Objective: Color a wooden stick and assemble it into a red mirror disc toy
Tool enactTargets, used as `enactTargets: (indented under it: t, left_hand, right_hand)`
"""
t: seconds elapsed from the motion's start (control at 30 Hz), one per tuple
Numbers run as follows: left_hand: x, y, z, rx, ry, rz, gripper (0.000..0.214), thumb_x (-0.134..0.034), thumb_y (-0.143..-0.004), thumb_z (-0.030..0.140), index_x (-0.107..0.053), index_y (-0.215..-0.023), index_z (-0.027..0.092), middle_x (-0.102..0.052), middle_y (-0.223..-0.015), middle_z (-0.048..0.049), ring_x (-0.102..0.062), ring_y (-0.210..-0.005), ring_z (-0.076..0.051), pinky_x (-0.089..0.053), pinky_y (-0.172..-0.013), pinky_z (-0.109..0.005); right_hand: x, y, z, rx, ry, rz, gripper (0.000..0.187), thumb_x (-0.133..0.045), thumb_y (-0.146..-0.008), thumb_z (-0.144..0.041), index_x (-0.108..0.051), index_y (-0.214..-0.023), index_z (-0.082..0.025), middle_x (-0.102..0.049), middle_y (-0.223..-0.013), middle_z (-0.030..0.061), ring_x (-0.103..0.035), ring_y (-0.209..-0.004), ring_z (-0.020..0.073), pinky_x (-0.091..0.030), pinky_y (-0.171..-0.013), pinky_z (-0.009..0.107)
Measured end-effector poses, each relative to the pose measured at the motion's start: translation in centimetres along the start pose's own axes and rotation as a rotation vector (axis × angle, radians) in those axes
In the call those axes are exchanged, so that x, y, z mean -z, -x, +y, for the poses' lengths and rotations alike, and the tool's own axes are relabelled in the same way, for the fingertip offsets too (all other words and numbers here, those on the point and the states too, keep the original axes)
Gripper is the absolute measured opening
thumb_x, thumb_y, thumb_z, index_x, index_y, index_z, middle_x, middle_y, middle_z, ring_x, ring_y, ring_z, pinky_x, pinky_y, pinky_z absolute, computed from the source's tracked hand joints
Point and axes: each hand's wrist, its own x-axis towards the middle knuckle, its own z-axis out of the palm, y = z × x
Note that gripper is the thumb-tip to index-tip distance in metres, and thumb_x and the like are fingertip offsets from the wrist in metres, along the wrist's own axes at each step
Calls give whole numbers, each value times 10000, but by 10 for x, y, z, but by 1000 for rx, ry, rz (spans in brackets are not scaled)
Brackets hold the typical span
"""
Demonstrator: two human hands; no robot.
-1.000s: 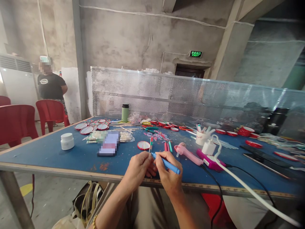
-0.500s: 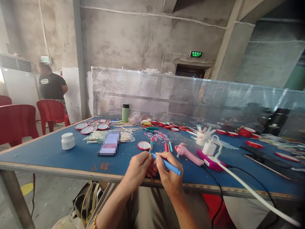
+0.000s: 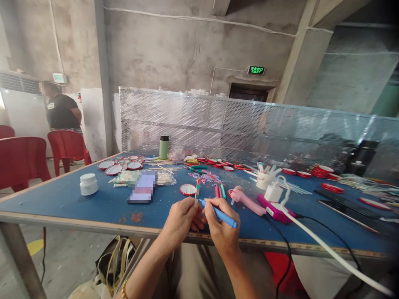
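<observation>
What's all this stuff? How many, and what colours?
Table: 1, blue, centre
Strip: 1, multicoloured, centre
Marker: 1, blue, centre
Pens: about 3, red/green, centre
Small bits: uncountable, pink/blue, centre
Glue gun: 1, pink, right
Discs: many, red-rimmed, tabletop
Jar: 1, white, left
Bottle: 1, green, back
Phone: 1, lilac, left
Slabs: 2, black, right
Cup: 1, white, right
Mesh: 1, silver, back
Chairs: 3, red, left
Person: 1, black shirt, left
Left hand: 1, holding strip
Right hand: 1, holding marker

One head-worn camera looks forward and down over nearby hands, its far right apparently dim.
</observation>
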Motion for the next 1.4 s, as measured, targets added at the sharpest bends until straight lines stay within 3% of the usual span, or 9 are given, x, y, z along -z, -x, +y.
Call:
enactTargets:
  t: [1.1,1.4]
  left_hand:
    - [0,-3,-4,-5,-35,-5,335,-491,-859,505,-503,-692,215,-661,-579,-6,-641,-532,-151,-490,-496,-220]
    - [-2,-4,-7,5,7,3,397,-531,-840,576,-555,-770,185,-690,-619,-41,-669,-535,-163,-485,-478,-220]
  right_hand:
    - [0,0,2,24,-12,-46,152,-573,-936,-200,-645,-803,-191,-658,-633,-29,-630,-541,107,-491,-570,195]
    - [0,4,1,-30,-15,61,167,-552,-957,-230,-634,-815,-192,-614,-598,-31,-578,-488,114,-483,-521,217]
